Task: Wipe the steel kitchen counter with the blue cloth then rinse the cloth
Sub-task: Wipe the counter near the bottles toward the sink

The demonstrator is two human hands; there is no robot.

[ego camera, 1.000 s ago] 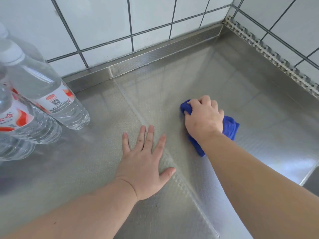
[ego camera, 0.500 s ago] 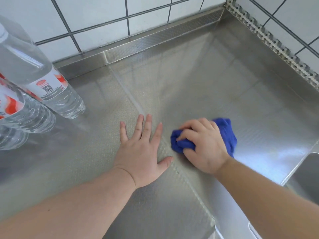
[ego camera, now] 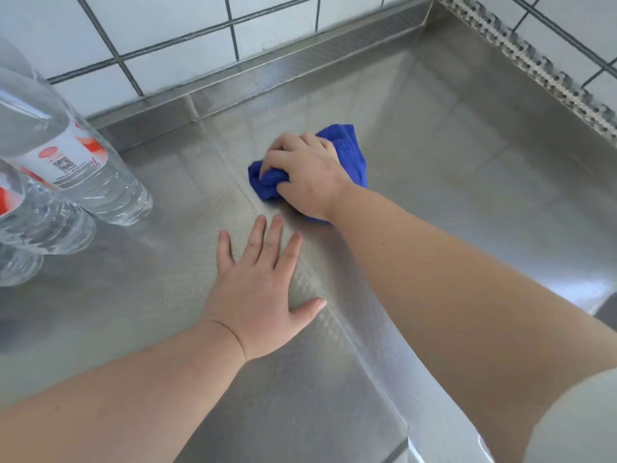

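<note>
Head view showed 2 bare hands on the steel counter (ego camera: 450, 168). The right hand (ego camera: 305, 175) had its fingers curled tight around the blue cloth (ego camera: 347, 152), with the cloth bunched under the palm and pressed down on the steel. Some cloth poked out past the knuckles on the far side, and a small lump stuck out by the fingertips. Holding it in a ball like this likely gave a firm push, so the rubbing could lift dirt instead of just sliding over it.

The left hand (ego camera: 258, 289) lay flat just near the wrist side of that grip, with its fingers straight and spread and nothing in it. It touched only the counter. It probably sat there to hold the body steady while the other arm reached out.

A raised seam (ego camera: 337, 315) in the steel ran between the 2 hands and passed right by the cloth. Water bottles (ego camera: 83, 168) stood well off to the left of the grip, with at least 3 showing, so they were out of the way of the wiping. White wall tiles (ego camera: 173, 25) rose beyond the cloth.

Wiping looked like the step in hand. Rinsing was not yet done, and no tap showed. A dark edge (ego camera: 606, 312) far to the right of the grip may have been a sink, but it was too cut off to tell.
</note>
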